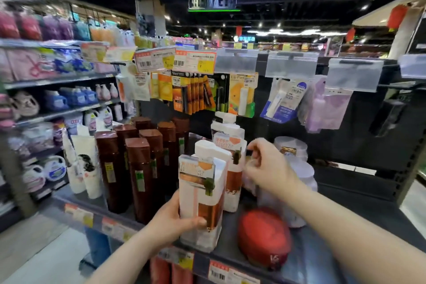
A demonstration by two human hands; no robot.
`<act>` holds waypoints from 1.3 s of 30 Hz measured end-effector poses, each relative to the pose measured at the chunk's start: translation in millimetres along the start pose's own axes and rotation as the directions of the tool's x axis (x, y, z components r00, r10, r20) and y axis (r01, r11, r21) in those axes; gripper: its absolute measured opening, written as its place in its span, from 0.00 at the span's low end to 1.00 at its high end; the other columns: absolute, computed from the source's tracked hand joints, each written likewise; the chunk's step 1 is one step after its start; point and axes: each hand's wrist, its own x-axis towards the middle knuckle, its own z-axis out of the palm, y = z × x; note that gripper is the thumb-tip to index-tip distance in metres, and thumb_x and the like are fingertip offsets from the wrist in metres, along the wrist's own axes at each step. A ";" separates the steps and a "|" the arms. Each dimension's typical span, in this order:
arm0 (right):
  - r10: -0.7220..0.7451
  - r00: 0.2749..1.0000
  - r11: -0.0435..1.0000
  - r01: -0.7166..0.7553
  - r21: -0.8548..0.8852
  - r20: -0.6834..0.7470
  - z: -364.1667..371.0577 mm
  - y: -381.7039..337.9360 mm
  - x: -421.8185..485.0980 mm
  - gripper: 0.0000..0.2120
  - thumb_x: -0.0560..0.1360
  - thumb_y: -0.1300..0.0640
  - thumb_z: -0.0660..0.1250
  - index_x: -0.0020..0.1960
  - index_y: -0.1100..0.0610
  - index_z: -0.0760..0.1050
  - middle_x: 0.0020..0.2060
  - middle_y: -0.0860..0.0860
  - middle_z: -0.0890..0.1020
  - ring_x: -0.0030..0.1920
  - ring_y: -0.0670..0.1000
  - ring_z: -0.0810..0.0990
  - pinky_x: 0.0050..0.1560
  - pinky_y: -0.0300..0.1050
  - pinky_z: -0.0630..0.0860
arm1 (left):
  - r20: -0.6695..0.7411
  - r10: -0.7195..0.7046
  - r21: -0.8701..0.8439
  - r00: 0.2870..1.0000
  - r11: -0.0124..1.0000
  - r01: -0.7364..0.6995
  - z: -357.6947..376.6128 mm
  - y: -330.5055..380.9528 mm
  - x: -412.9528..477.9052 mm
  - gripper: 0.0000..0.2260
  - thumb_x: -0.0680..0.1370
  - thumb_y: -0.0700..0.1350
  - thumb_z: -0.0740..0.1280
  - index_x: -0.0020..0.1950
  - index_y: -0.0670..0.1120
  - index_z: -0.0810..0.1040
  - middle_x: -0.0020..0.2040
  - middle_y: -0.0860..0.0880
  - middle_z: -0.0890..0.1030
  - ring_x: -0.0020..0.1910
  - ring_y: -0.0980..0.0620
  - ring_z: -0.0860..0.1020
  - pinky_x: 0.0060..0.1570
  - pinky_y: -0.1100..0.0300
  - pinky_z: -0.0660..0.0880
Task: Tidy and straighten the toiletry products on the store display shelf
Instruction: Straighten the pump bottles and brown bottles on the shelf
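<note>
This is a shop, a supermarket aisle. Rows of identical brown bottles (138, 168) stand on a display shelf (78, 198) with price labels (217, 273) along its front edge. Barcode tags (155, 60) hang above carded packets (242, 97) on hooks, and more stocked shelves (57, 79) line the left.

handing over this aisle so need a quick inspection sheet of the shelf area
surface: dark shelf, price labels along its front edge
job's things: front pump bottle at the edge; second pump bottle behind it; brown bottles in rows left; pale jars right
clutter: red round item lying on the shelf, blurred
hands: left hand grips front pump bottle; right hand curled beside second pump bottle, grip unclear
cables: nothing seen
surroundings: lip balm packs hang above; stocked aisle shelves left
</note>
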 end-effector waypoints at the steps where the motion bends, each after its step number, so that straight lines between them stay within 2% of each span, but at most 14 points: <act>1: 0.025 0.999 0.999 -0.024 0.028 -0.024 -4.7 -0.7 11.8 0.18 0.67 0.55 0.72 0.54 0.50 0.69 0.48 0.50 0.75 0.42 0.47 0.75 0.42 0.43 0.75 | 0.008 0.001 -0.002 1.000 1.000 -0.001 2.0 0.2 0.7 0.33 0.64 0.43 0.78 0.65 0.54 0.67 0.57 0.52 0.81 0.56 0.56 0.78 0.60 0.56 0.74; 3: 0.109 0.990 0.994 -0.107 -0.019 0.087 -8.1 -2.0 32.2 0.37 0.65 0.52 0.76 0.69 0.54 0.62 0.64 0.55 0.70 0.58 0.52 0.75 0.55 0.49 0.76 | 0.028 -0.001 -0.015 1.000 1.000 0.002 5.9 -0.1 1.7 0.31 0.64 0.45 0.78 0.62 0.58 0.68 0.56 0.54 0.81 0.55 0.58 0.79 0.56 0.61 0.74; 4: 0.139 0.975 0.990 -0.133 -0.047 0.172 -8.3 -3.0 39.7 0.44 0.64 0.51 0.76 0.73 0.55 0.57 0.69 0.55 0.66 0.64 0.53 0.71 0.61 0.47 0.72 | 0.030 -0.004 -0.021 1.000 1.000 0.004 7.5 -0.6 1.9 0.30 0.63 0.46 0.78 0.60 0.59 0.68 0.56 0.55 0.81 0.55 0.59 0.79 0.55 0.63 0.74; 5: 0.141 0.958 0.990 -0.133 -0.047 0.250 -7.5 -4.9 45.6 0.46 0.64 0.51 0.77 0.74 0.55 0.54 0.70 0.55 0.65 0.66 0.51 0.69 0.61 0.43 0.69 | 0.028 -0.006 -0.020 1.000 1.000 0.006 8.3 -1.1 2.2 0.29 0.64 0.46 0.78 0.59 0.60 0.68 0.56 0.55 0.81 0.54 0.60 0.79 0.53 0.65 0.74; 8: 0.119 0.910 0.992 -0.120 -0.023 0.397 -2.4 -4.9 56.1 0.43 0.66 0.54 0.75 0.74 0.55 0.55 0.68 0.53 0.70 0.63 0.48 0.70 0.53 0.35 0.64 | 0.040 -0.002 -0.013 0.999 1.000 0.003 7.6 -1.7 2.4 0.28 0.66 0.46 0.77 0.59 0.61 0.67 0.55 0.58 0.81 0.53 0.63 0.78 0.48 0.70 0.73; 11: 0.197 0.869 0.975 -0.221 -0.001 0.454 -0.6 0.8 62.7 0.40 0.67 0.53 0.75 0.72 0.56 0.58 0.61 0.52 0.74 0.57 0.50 0.74 0.51 0.38 0.70 | 0.049 0.006 -0.018 0.999 1.000 -0.005 7.0 -2.2 3.0 0.30 0.65 0.48 0.77 0.61 0.61 0.67 0.54 0.60 0.81 0.53 0.64 0.78 0.47 0.72 0.74; 13: 0.220 0.847 0.963 -0.269 0.032 0.484 0.3 2.2 65.1 0.40 0.66 0.53 0.75 0.72 0.56 0.59 0.54 0.50 0.73 0.54 0.51 0.75 0.46 0.41 0.75 | 0.053 0.014 -0.027 0.998 1.000 -0.013 7.3 -2.7 3.2 0.31 0.64 0.49 0.78 0.61 0.61 0.67 0.53 0.62 0.81 0.53 0.65 0.78 0.46 0.73 0.74; 16: 0.221 0.838 0.960 -0.278 0.041 0.499 5.6 -1.6 66.9 0.40 0.66 0.53 0.75 0.73 0.55 0.58 0.51 0.49 0.71 0.51 0.51 0.76 0.39 0.41 0.78 | 0.054 0.009 -0.022 0.999 1.000 -0.008 6.6 -3.0 4.1 0.35 0.60 0.54 0.78 0.62 0.61 0.66 0.56 0.60 0.81 0.56 0.62 0.78 0.53 0.66 0.75; 18: 0.201 0.842 0.963 -0.263 0.056 0.501 12.8 -5.0 67.5 0.38 0.67 0.53 0.74 0.72 0.53 0.59 0.50 0.47 0.71 0.50 0.51 0.76 0.42 0.42 0.79 | 0.058 0.006 -0.026 0.998 1.000 -0.004 6.0 -3.5 4.9 0.37 0.58 0.57 0.78 0.63 0.61 0.66 0.57 0.58 0.80 0.57 0.60 0.78 0.57 0.60 0.74; 23: 0.171 0.834 0.976 -0.214 0.023 0.524 23.4 -8.7 72.6 0.39 0.66 0.50 0.75 0.72 0.53 0.60 0.62 0.55 0.73 0.57 0.52 0.74 0.51 0.43 0.76 | 0.052 0.019 -0.022 0.998 1.000 -0.018 6.1 -5.8 5.2 0.38 0.57 0.58 0.78 0.63 0.60 0.65 0.58 0.57 0.80 0.58 0.59 0.77 0.57 0.60 0.74; 28: 0.177 0.845 0.983 -0.175 -0.051 0.505 15.5 -6.0 75.0 0.38 0.66 0.48 0.74 0.71 0.54 0.62 0.57 0.52 0.73 0.52 0.49 0.74 0.44 0.40 0.74 | 0.060 0.025 -0.012 0.998 1.000 -0.025 6.7 -6.0 4.6 0.37 0.57 0.60 0.78 0.62 0.64 0.65 0.56 0.63 0.79 0.57 0.62 0.77 0.55 0.61 0.74; 34: 0.148 0.850 0.988 -0.144 -0.046 0.505 19.7 -11.3 71.6 0.28 0.68 0.48 0.72 0.65 0.55 0.69 0.59 0.54 0.76 0.55 0.50 0.75 0.52 0.42 0.74 | 0.020 -0.016 -0.025 1.000 1.000 0.016 8.4 -7.5 2.9 0.38 0.55 0.60 0.79 0.61 0.64 0.66 0.57 0.57 0.80 0.57 0.58 0.78 0.59 0.54 0.74; 36: 0.118 0.855 0.993 -0.099 -0.064 0.505 8.8 -10.2 68.3 0.32 0.70 0.49 0.71 0.69 0.55 0.65 0.64 0.54 0.74 0.59 0.52 0.74 0.55 0.41 0.72 | -0.012 -0.026 -0.020 1.000 0.999 0.026 9.9 -3.9 -0.5 0.40 0.54 0.61 0.79 0.62 0.65 0.66 0.56 0.59 0.80 0.56 0.59 0.78 0.57 0.56 0.75; 39: 0.045 0.932 0.996 -0.015 -0.085 0.359 -20.8 -4.4 61.8 0.34 0.71 0.46 0.70 0.72 0.56 0.63 0.68 0.54 0.71 0.66 0.52 0.70 0.61 0.44 0.69 | -0.080 0.046 0.011 0.996 0.999 -0.045 10.2 11.9 -11.6 0.38 0.53 0.60 0.79 0.56 0.76 0.63 0.53 0.72 0.77 0.52 0.72 0.75 0.48 0.68 0.72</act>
